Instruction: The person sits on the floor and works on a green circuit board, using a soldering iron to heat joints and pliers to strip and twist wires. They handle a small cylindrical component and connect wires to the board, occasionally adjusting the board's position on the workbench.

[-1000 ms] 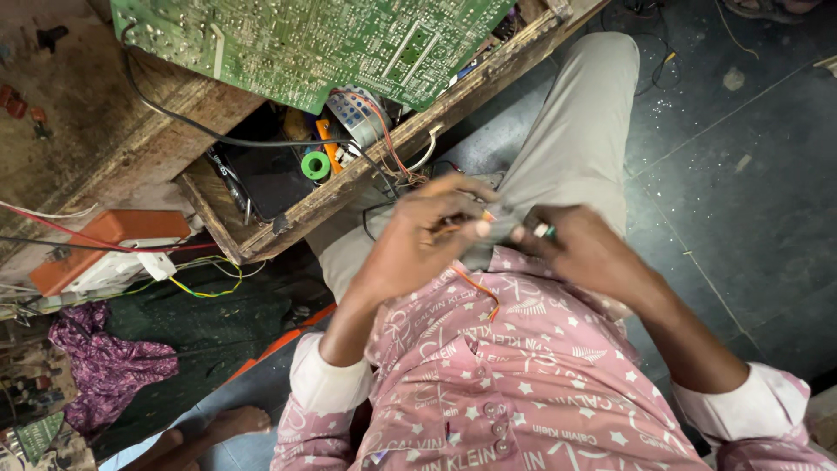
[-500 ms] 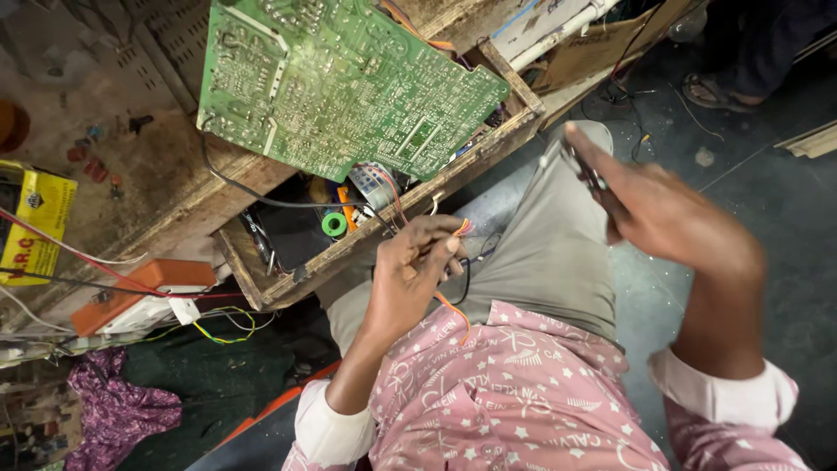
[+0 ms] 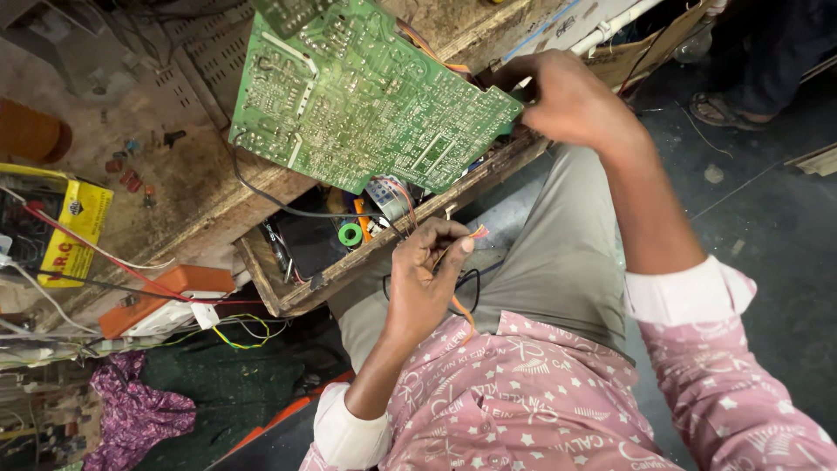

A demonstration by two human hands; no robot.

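While my right hand [image 3: 567, 105] grips the far green circuit board's [image 3: 366, 96] right edge, my left hand [image 3: 427, 279] pinches orange wires [image 3: 475, 234] near my lap; tugging might snap them

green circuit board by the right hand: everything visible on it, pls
The large green printed circuit board shows its solder side up: pale traces, many small solder points, white markings. It is roughly rectangular and lies tilted across the worn wooden workbench, its lower edge overhanging an open wooden drawer. The right hand has its grip on the board's right corner. Coloured wires hang beneath it. The left hand is apart from it, pinching thin wires.
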